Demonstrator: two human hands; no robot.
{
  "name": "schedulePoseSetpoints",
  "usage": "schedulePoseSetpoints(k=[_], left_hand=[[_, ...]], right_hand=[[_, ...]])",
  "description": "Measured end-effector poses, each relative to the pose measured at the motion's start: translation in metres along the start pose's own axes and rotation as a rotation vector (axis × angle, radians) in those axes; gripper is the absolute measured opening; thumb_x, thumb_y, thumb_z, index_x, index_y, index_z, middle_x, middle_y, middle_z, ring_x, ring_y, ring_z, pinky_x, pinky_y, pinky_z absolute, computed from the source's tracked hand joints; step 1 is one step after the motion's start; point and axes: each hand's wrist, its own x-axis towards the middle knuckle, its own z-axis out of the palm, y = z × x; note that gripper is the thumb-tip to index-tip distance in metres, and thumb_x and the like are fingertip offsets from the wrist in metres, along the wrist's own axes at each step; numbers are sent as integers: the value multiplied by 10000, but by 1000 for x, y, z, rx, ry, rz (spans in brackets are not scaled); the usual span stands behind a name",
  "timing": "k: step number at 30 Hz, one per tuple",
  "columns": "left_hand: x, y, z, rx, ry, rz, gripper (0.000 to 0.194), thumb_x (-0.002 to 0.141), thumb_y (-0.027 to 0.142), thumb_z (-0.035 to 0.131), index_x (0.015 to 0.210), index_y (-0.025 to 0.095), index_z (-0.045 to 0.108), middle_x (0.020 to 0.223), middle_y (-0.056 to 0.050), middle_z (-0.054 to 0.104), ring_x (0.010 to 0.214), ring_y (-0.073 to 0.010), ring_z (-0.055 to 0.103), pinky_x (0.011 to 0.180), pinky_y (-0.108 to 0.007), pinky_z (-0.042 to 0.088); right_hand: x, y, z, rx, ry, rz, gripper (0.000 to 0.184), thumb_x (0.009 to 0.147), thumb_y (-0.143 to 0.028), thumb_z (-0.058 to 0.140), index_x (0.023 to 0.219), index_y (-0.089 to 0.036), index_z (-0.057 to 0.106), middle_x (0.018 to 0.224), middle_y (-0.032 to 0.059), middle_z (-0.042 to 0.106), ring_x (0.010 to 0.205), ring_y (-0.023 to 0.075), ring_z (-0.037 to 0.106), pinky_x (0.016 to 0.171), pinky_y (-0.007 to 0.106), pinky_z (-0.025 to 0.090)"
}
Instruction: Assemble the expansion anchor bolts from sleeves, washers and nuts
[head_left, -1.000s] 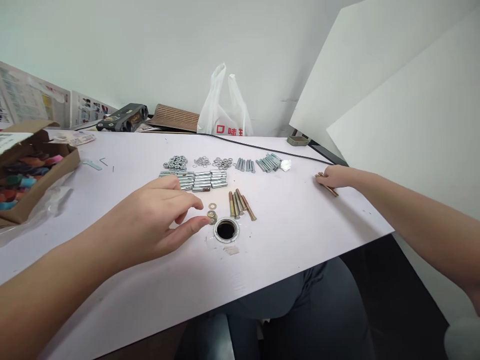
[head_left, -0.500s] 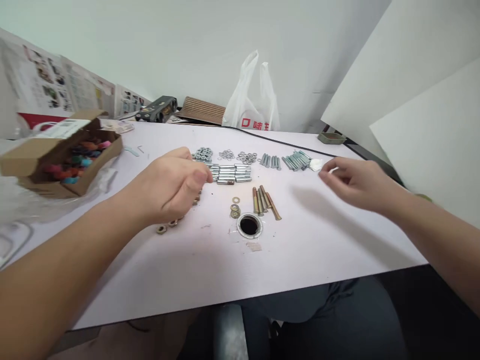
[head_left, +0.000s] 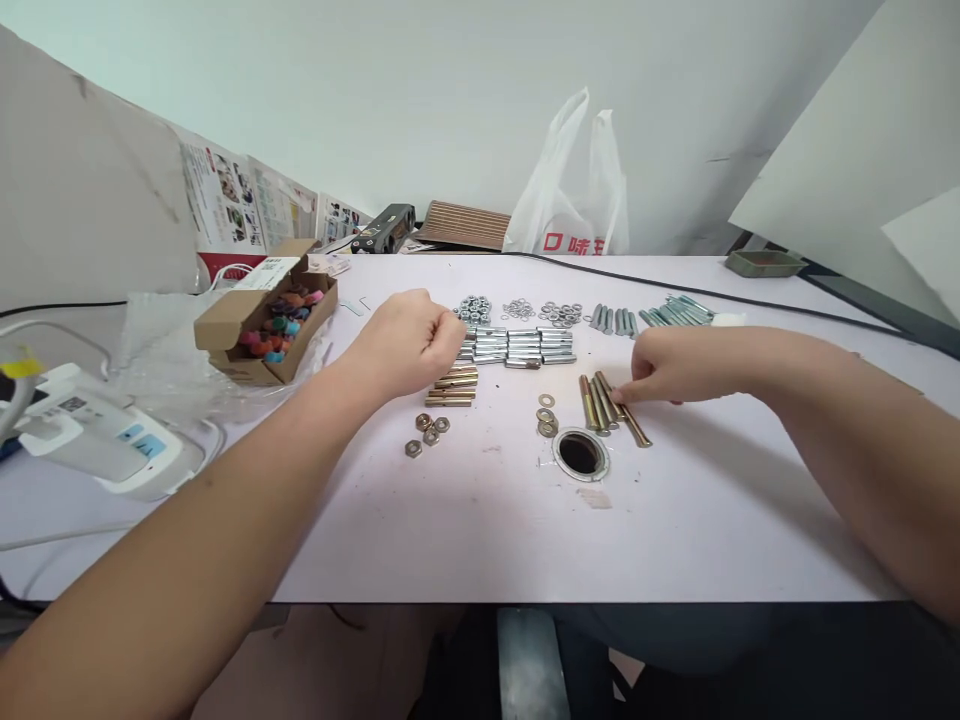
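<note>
My left hand (head_left: 416, 345) is curled closed beside the gold-coloured metal sleeves (head_left: 454, 390) and the rows of silver sleeves (head_left: 521, 345). Whatever it may hold is hidden by the fingers. My right hand (head_left: 682, 365) reaches down over several gold-coloured bolts (head_left: 600, 405), its fingertips closed on the upper end of one. Left of these bolts lie a few gold-coloured flat washers (head_left: 547, 415). Several gold-coloured hex nuts (head_left: 427, 435) rest on the table below my left hand.
Silver nuts (head_left: 475, 308), spring washers (head_left: 519, 309), flat washers (head_left: 562, 314) and silver bolts (head_left: 679, 311) lie farther back. A round hole (head_left: 580, 455) opens in the table. At left are a cardboard box (head_left: 300, 350) and a power strip (head_left: 120, 440); a plastic bag (head_left: 570, 205) stands behind.
My right hand has come down and inward onto the gold-coloured bolts. My left hand stays closed near the sleeves, uncovering the gold-coloured ones. The view has turned left.
</note>
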Motion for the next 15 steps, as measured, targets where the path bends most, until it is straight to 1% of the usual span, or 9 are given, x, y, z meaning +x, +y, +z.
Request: schedulePoseSetpoints(k=[2, 4, 7, 10, 13, 15], left_hand=[[0, 1, 1, -22, -21, 14, 318, 765, 213, 392, 453, 184, 338, 506, -23, 355, 485, -113, 325, 483, -297, 244], [1, 3, 3, -45, -52, 26, 305, 754, 203, 390, 463, 186, 300, 506, -20, 341, 480, -109, 315, 480, -298, 237], [2, 7, 7, -69, -70, 8, 295, 743, 195, 388, 477, 189, 261, 507, -19, 341, 480, -109, 315, 474, -299, 230], [1, 8, 9, -82, -70, -14, 290, 745, 194, 386, 482, 190, 264, 515, -24, 369, 496, -113, 343, 477, -297, 234], [1, 7, 9, -91, -74, -13, 288, 752, 194, 384, 483, 187, 279, 520, -26, 382, 499, -112, 355, 483, -295, 239], [1, 5, 8, -93, -77, -12, 287, 754, 195, 381, 483, 185, 288, 521, -26, 382, 497, -110, 354, 485, -295, 241]], right_hand=[[2, 12, 7, 96, -94, -37, 543, 751, -673, 556, 497, -200, 475, 565, 66, 545, 452, 152, 425, 488, 337, 328], [3, 17, 13, 176, -122, -87, 547, 773, -671, 532, 503, -199, 480, 542, 56, 528, 460, 146, 414, 513, 338, 344], [2, 17, 16, 305, -172, -147, 528, 776, -651, 545, 508, -198, 506, 530, 46, 507, 476, 135, 418, 538, 328, 370], [3, 17, 14, 446, -236, -179, 506, 753, -609, 594, 479, -197, 492, 520, 35, 476, 487, 125, 414, 554, 325, 398], [4, 20, 13, 572, -252, -196, 470, 734, -554, 635, 462, -198, 492, 510, 23, 462, 490, 119, 410, 570, 323, 415], [5, 21, 14, 597, -261, -182, 457, 729, -541, 651, 465, -196, 510, 501, 17, 462, 479, 112, 401, 549, 308, 402]])
